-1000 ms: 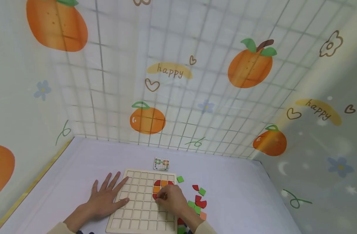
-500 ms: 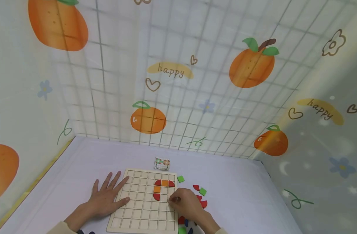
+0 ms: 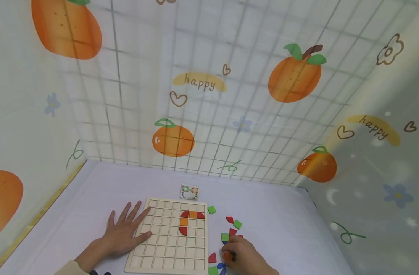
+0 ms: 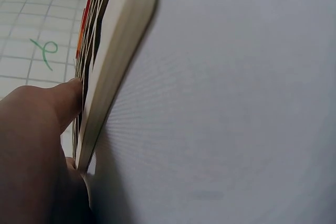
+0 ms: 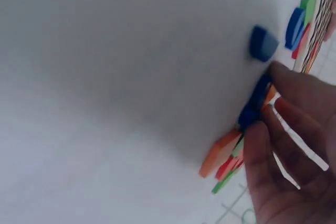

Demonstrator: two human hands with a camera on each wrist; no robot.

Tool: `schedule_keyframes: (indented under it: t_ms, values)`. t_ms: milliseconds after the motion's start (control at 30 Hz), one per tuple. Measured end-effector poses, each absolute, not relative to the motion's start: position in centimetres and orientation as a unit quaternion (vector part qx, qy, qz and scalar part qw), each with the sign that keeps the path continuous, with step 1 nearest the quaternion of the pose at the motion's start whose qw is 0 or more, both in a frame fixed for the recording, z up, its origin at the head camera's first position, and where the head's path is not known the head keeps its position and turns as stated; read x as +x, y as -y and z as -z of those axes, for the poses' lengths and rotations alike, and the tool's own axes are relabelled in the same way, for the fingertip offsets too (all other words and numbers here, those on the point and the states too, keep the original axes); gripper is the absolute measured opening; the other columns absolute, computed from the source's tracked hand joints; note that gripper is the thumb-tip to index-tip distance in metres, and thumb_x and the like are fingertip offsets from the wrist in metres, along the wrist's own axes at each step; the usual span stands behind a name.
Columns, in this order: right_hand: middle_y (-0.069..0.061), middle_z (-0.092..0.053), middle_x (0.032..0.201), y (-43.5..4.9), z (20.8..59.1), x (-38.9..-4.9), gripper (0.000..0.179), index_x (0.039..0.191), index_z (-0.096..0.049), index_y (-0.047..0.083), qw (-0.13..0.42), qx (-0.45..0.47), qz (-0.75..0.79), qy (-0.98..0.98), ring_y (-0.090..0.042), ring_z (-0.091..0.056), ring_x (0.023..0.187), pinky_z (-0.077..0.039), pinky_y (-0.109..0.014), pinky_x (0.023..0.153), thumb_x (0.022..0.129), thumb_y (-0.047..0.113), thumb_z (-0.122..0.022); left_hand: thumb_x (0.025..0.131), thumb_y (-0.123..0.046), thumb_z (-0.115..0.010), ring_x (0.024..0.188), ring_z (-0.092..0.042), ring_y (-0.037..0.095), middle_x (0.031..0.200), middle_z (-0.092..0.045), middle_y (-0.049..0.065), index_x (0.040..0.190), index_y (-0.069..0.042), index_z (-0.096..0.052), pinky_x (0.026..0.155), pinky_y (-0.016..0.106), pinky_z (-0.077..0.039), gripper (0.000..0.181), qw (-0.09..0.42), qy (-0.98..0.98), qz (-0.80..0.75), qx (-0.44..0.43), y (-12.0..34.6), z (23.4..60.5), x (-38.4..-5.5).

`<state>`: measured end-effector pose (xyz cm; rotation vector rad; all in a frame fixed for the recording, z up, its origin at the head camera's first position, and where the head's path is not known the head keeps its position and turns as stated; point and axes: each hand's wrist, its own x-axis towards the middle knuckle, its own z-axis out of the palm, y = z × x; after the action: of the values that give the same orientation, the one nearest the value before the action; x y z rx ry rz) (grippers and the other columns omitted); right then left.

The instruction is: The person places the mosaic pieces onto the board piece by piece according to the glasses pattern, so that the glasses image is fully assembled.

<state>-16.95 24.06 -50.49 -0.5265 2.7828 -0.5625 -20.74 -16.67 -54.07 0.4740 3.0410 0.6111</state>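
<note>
My left hand (image 3: pixel 121 233) lies with fingers spread over the left edge of a wooden grid board (image 3: pixel 154 241), thumb on its cells. In the left wrist view the fingers (image 4: pixel 65 103) reach over the board's thick edge. Set in the board are several red quarter-circle pieces (image 3: pixel 183 231) and orange square tiles (image 3: pixel 183 222). My right hand (image 3: pixel 247 255) is down among loose pieces at the board's right. An orange piece (image 3: pixel 227 256) shows beside its fingers. In the right wrist view, thumb and fingertips are at dark blue pieces (image 5: pixel 257 95); I cannot tell whether they grip one.
A small pattern card (image 3: pixel 189 191) lies beyond the board. Loose green squares (image 3: pixel 211 209), red pieces (image 3: pixel 212 258) and blue pieces (image 3: pixel 221 268) are scattered right of the board. A printed curtain (image 3: pixel 209 114) rises behind the white table (image 3: pixel 274 214).
My right hand has moved right and toward me, from the board over to the loose pieces, uncovering the red and orange pieces set in the board. The left hand has stayed put.
</note>
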Motion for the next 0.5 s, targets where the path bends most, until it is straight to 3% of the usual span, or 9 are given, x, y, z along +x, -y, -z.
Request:
schedule_keyframes:
  t_ms: [133, 367, 500]
  values:
    - [0.021, -0.062, 0.084, -24.6, 50.2, -16.9, 0.029, 0.101, -0.078, 0.025, 0.138, -0.137, 0.211, -0.958, -0.008, -0.053, 0.074, -0.056, -0.033, 0.081, 0.075, 0.017, -0.087, 0.09, -0.068, -0.052, 0.143, -0.006, 0.049, 0.16, -0.017, 0.022, 0.152, -0.016, -0.037, 0.101, 0.077, 0.007, 0.083, 0.0, -0.968, -0.199, 0.152, 16.7, 54.2, -20.8]
    - [0.025, -0.058, 0.078, -22.6, 50.3, -18.9, 0.021, 0.093, -0.078, 0.025, 0.051, -0.205, 0.178, -0.961, -0.001, -0.05, 0.07, -0.049, -0.023, 0.066, 0.074, 0.032, -0.085, 0.09, -0.073, -0.043, 0.145, -0.002, 0.046, 0.162, -0.012, 0.018, 0.155, -0.022, -0.03, 0.102, 0.075, 0.013, 0.083, -0.008, -0.969, -0.194, 0.154, 17.1, 55.3, -21.3]
    - [0.025, -0.06, 0.082, -20.7, 50.4, -20.4, 0.018, 0.091, -0.078, 0.026, 0.022, -0.241, 0.184, -0.953, 0.0, -0.053, 0.076, -0.048, -0.021, 0.066, 0.075, 0.031, -0.084, 0.091, -0.072, -0.045, 0.145, -0.002, 0.047, 0.162, -0.012, 0.017, 0.155, -0.025, -0.029, 0.101, 0.075, 0.013, 0.081, -0.016, -0.966, -0.201, 0.164, 17.2, 55.8, -21.3]
